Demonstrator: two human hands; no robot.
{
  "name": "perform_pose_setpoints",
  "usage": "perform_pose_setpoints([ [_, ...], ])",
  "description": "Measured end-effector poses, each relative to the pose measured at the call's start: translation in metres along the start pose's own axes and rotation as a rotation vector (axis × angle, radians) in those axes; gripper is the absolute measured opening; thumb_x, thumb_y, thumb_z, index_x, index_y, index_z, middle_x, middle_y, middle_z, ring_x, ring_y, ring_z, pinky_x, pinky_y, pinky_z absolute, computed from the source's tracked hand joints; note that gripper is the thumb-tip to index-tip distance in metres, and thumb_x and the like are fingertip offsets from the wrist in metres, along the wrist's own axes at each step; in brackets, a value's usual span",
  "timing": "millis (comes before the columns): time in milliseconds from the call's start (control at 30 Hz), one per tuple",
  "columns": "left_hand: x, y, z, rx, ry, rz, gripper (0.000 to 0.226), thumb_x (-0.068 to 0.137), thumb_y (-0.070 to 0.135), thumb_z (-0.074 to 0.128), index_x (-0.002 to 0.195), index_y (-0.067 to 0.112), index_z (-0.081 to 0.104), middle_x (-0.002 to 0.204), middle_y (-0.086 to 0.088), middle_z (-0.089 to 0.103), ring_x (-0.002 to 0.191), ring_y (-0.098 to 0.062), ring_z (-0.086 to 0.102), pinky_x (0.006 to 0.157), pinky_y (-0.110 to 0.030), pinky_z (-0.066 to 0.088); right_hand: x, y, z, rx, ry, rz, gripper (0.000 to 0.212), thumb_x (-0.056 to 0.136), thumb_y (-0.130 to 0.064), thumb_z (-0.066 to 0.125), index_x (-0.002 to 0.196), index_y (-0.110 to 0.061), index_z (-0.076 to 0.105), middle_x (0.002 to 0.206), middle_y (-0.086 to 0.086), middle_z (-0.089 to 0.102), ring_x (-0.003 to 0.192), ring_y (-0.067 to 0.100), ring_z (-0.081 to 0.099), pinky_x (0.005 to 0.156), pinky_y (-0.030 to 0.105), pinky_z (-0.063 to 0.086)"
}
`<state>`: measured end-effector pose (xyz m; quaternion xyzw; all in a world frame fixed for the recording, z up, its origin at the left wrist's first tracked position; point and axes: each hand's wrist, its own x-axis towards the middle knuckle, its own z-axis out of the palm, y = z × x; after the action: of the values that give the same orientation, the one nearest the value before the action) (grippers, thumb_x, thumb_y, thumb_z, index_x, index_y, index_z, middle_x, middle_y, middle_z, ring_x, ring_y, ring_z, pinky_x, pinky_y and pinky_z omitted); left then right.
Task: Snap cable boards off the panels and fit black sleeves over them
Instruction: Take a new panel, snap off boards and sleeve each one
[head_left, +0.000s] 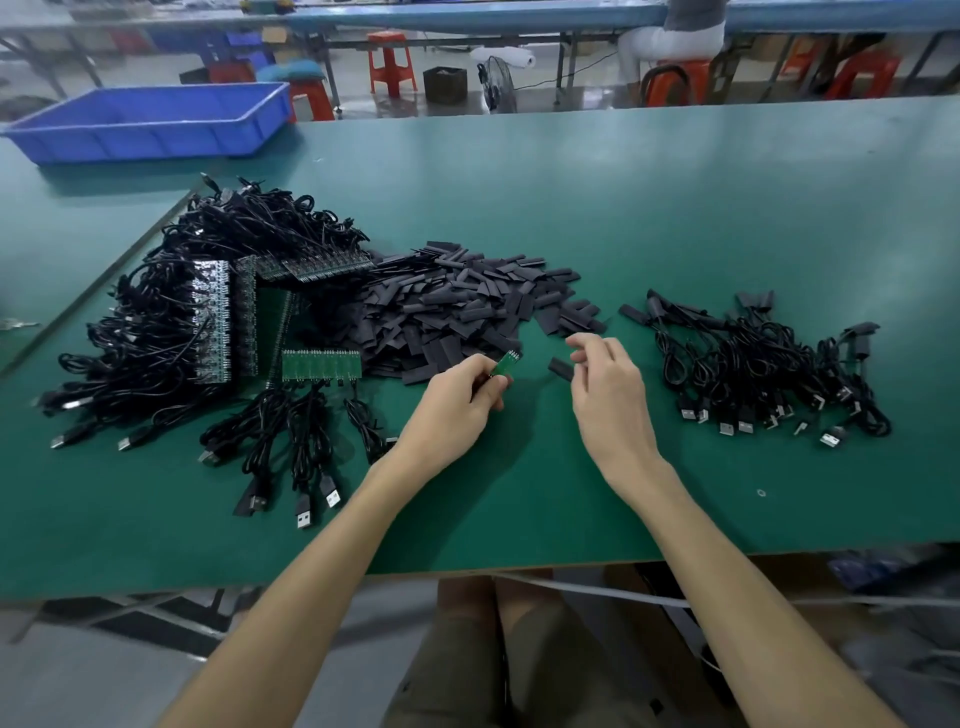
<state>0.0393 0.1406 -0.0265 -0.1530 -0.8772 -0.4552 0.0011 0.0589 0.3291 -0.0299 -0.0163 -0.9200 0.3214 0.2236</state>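
My left hand (465, 397) pinches a small green cable board (505, 365), its free end pointing up and to the right. My right hand (605, 382) holds a single black sleeve (561, 368) between thumb and fingers, a short gap to the right of the board. A green panel (321, 365) of several boards with cables attached lies flat to the left of my left hand. Behind both hands spreads a heap of loose black sleeves (457, 306).
Stacked panels with tangled black USB cables (208, 312) fill the left of the green table (571, 493). A pile of sleeved cables (769, 364) lies at the right. A blue bin (150, 122) stands at the far left. Red stools and a seated person are beyond the table.
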Motion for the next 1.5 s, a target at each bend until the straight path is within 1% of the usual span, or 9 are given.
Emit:
perform_pose_setpoints([
  [133, 0.000, 0.001, 0.002, 0.031, 0.008, -0.020, 0.020, 0.104, 0.036, 0.055, 0.086, 0.027, 0.052, 0.070, 0.006, 0.052, 0.055, -0.004, 0.041, 0.054, -0.016, 0.036, 0.008, 0.011, -0.007, 0.330, 0.017, 0.207, 0.029, 0.097, 0.001, 0.059, 0.119, -0.014, 0.069, 0.102, -0.005, 0.071, 0.093, 0.002, 0.065, 0.088, 0.021, 0.055],
  [367, 0.016, 0.023, 0.012, -0.078, -0.029, -0.013, 0.028, 0.097, 0.040, 0.065, 0.095, 0.013, 0.067, 0.066, 0.009, 0.050, 0.057, -0.004, 0.042, 0.058, -0.020, 0.035, 0.008, 0.019, -0.016, 0.748, -0.098, 0.238, 0.026, 0.091, -0.005, 0.074, 0.107, -0.025, 0.075, 0.099, -0.009, 0.079, 0.096, 0.007, 0.073, 0.072, 0.019, 0.055],
  [500, 0.020, 0.027, 0.016, -0.289, 0.010, -0.070, 0.022, 0.098, 0.028, 0.065, 0.088, 0.008, 0.069, 0.060, 0.010, 0.045, 0.058, -0.012, 0.037, 0.061, -0.032, 0.033, 0.008, 0.017, -0.017, 0.749, -0.181, 0.191, 0.026, 0.090, -0.004, 0.076, 0.104, -0.026, 0.076, 0.098, -0.011, 0.078, 0.092, 0.003, 0.072, 0.074, 0.016, 0.053],
  [667, 0.021, 0.025, 0.016, -0.310, 0.012, -0.088, 0.024, 0.098, 0.029, 0.065, 0.091, 0.007, 0.070, 0.060, 0.008, 0.044, 0.057, -0.013, 0.036, 0.059, -0.031, 0.030, 0.008, 0.015, -0.016, 0.711, -0.273, 0.134, 0.031, 0.088, -0.006, 0.078, 0.108, -0.029, 0.076, 0.100, -0.002, 0.078, 0.089, 0.017, 0.073, 0.089, 0.030, 0.058],
  [900, 0.020, 0.025, 0.014, -0.219, -0.032, -0.039, 0.030, 0.099, 0.036, 0.064, 0.093, 0.007, 0.071, 0.062, 0.004, 0.045, 0.052, -0.009, 0.034, 0.050, -0.025, 0.027, 0.008, 0.015, -0.017, 0.758, -0.308, 0.095, 0.027, 0.088, -0.004, 0.077, 0.110, -0.020, 0.077, 0.074, 0.002, 0.069, 0.071, 0.018, 0.071, 0.081, 0.031, 0.059],
  [1000, 0.017, 0.025, 0.013, -0.152, -0.025, -0.009, 0.037, 0.103, 0.042, 0.054, 0.093, 0.011, 0.070, 0.061, 0.009, 0.044, 0.053, -0.007, 0.036, 0.052, -0.025, 0.029, 0.008, 0.014, -0.017, 0.769, -0.252, 0.110, 0.023, 0.092, -0.006, 0.074, 0.109, -0.022, 0.076, 0.070, -0.005, 0.066, 0.071, 0.016, 0.072, 0.067, 0.018, 0.053],
  [1200, 0.008, 0.011, 0.004, 0.088, -0.052, 0.123, 0.031, 0.109, 0.029, 0.044, 0.112, 0.011, 0.069, 0.079, 0.012, 0.059, 0.069, -0.002, 0.050, 0.065, -0.019, 0.036, 0.007, 0.016, -0.018, 0.841, -0.171, 0.160, 0.022, 0.095, -0.006, 0.070, 0.111, -0.020, 0.073, 0.080, -0.013, 0.070, 0.081, 0.023, 0.078, 0.064, 0.019, 0.052],
  [1333, 0.006, 0.009, 0.003, 0.176, -0.016, 0.185, 0.032, 0.108, 0.024, 0.047, 0.128, 0.007, 0.065, 0.083, 0.026, 0.049, 0.076, 0.010, 0.051, 0.070, -0.006, 0.034, 0.005, 0.016, -0.015, 0.842, -0.238, 0.165, 0.022, 0.091, -0.007, 0.076, 0.112, -0.011, 0.074, 0.090, 0.003, 0.080, 0.088, 0.020, 0.078, 0.072, 0.020, 0.056],
  [1500, 0.004, 0.008, 0.005, 0.231, -0.025, 0.190, 0.035, 0.108, 0.027, 0.045, 0.132, 0.010, 0.063, 0.091, 0.008, 0.050, 0.083, -0.018, 0.052, 0.076, -0.035, 0.045, 0.003, 0.017, -0.013, 0.820, -0.279, 0.149, 0.018, 0.090, -0.006, 0.075, 0.107, -0.011, 0.075, 0.085, 0.007, 0.080, 0.084, 0.022, 0.078, 0.072, 0.023, 0.058],
])
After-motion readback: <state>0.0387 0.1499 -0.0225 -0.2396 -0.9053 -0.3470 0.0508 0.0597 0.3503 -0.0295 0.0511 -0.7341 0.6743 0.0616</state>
